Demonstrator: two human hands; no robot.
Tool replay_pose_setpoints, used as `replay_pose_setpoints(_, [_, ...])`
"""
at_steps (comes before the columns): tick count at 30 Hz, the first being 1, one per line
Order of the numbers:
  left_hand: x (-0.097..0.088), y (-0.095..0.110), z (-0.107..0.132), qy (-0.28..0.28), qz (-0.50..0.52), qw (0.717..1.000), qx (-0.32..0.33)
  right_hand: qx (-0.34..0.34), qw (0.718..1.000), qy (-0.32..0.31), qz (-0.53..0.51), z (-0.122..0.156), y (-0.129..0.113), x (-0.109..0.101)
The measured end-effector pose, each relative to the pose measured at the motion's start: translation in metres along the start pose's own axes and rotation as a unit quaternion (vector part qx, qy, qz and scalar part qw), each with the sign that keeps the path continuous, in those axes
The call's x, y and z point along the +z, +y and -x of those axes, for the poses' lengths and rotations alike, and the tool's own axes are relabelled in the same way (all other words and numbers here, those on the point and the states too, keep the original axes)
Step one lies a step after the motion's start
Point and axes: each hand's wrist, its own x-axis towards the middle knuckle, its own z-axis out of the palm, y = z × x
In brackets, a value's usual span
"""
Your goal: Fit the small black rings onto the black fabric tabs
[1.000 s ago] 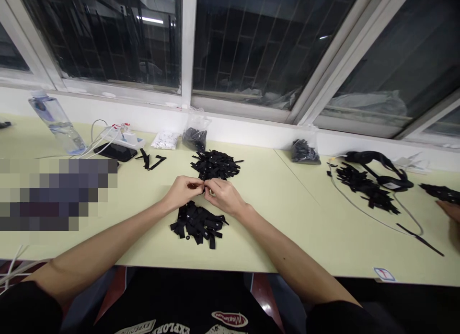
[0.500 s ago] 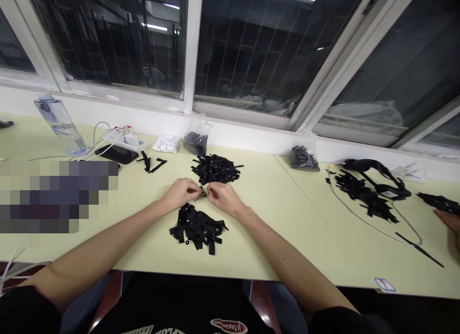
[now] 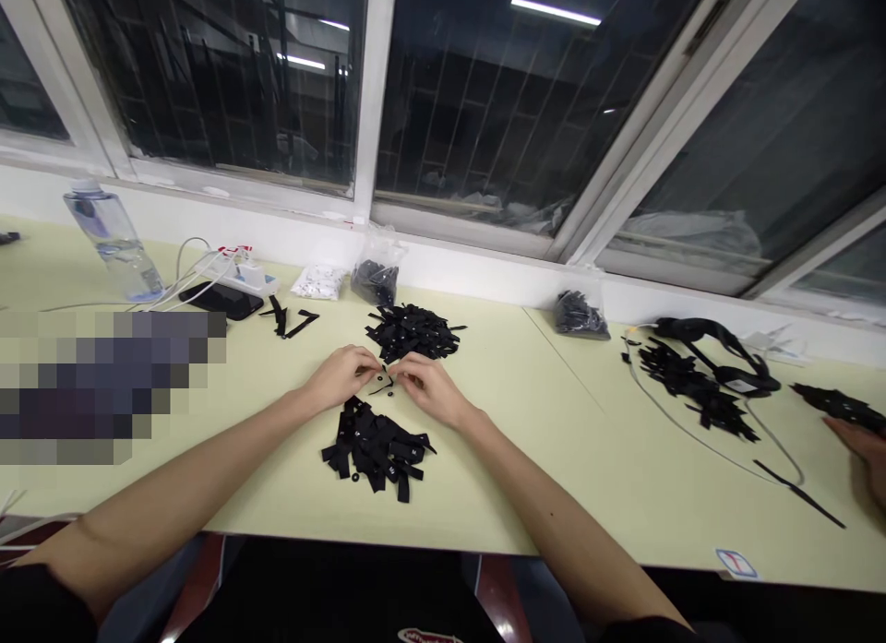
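Note:
My left hand (image 3: 341, 375) and my right hand (image 3: 430, 386) meet over the pale yellow table (image 3: 526, 440), fingers pinched toward each other. Between the fingertips lies a small black strip (image 3: 383, 386) with a tiny ring beside it; whether either hand grips it is unclear. A heap of black fabric strips (image 3: 377, 446) lies just in front of my hands. A second heap of black strips (image 3: 413, 330) lies just behind them.
A water bottle (image 3: 114, 239), power strip (image 3: 244, 273) with cables, a phone (image 3: 220, 299) and small bags (image 3: 376, 275) line the window side. To the right lie more black strips (image 3: 696, 389), a strap and another person's hand (image 3: 862, 445). A blurred patch covers the left.
My hands have lowered toward the table and drawn slightly apart; the small strip between them now shows near the tabletop. The view has tilted a little.

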Motion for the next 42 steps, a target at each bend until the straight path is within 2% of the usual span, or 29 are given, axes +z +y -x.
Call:
replay_pose_setpoints(3, [-0.001,0.001,0.000,0.000,0.006,1.000,-0.004,-0.028,0.999,-0.021,0.035,0.001,0.000,0.003])
replay_pose_setpoints(6, [-0.002,0.004,0.000,0.007,0.025,0.999,-0.022,-0.023,0.999,-0.028,0.039,0.001,0.001,0.004])
replay_pose_setpoints(8, [-0.003,0.007,0.001,0.017,0.047,0.998,-0.038,-0.009,1.000,-0.003,0.025,0.000,-0.001,0.001])
replay_pose_setpoints(12, [-0.005,0.015,0.002,0.038,0.116,0.991,-0.055,0.017,0.995,0.099,-0.012,-0.003,-0.005,-0.011])
replay_pose_setpoints(14, [-0.007,0.019,0.001,0.044,0.148,0.986,-0.057,0.030,0.991,0.117,-0.053,-0.004,-0.007,-0.015])
replay_pose_setpoints(18, [-0.012,0.028,0.002,0.065,0.194,0.977,-0.052,0.073,0.984,0.093,-0.136,-0.004,-0.007,-0.009])
replay_pose_setpoints(21, [-0.018,0.034,0.004,0.085,0.184,0.979,-0.020,0.078,0.980,0.084,-0.161,-0.004,-0.010,-0.001])
replay_pose_setpoints(24, [-0.020,0.038,0.006,0.085,0.150,0.985,0.011,0.057,0.986,0.061,-0.144,-0.003,-0.018,0.001])
replay_pose_setpoints(29, [-0.019,0.037,0.004,0.045,0.108,0.992,0.038,0.032,0.993,0.053,-0.103,-0.002,-0.028,-0.002])
replay_pose_setpoints(34, [-0.017,0.032,0.003,0.034,0.109,0.993,0.039,0.037,0.988,0.036,-0.144,-0.002,-0.027,0.000])
replay_pose_setpoints(38, [-0.015,0.030,0.003,0.026,0.139,0.990,0.025,0.048,0.988,0.047,-0.141,-0.002,-0.024,0.003])
replay_pose_setpoints(42, [-0.013,0.025,0.002,0.041,0.138,0.990,0.003,0.056,0.985,0.067,-0.148,-0.003,-0.020,0.004])
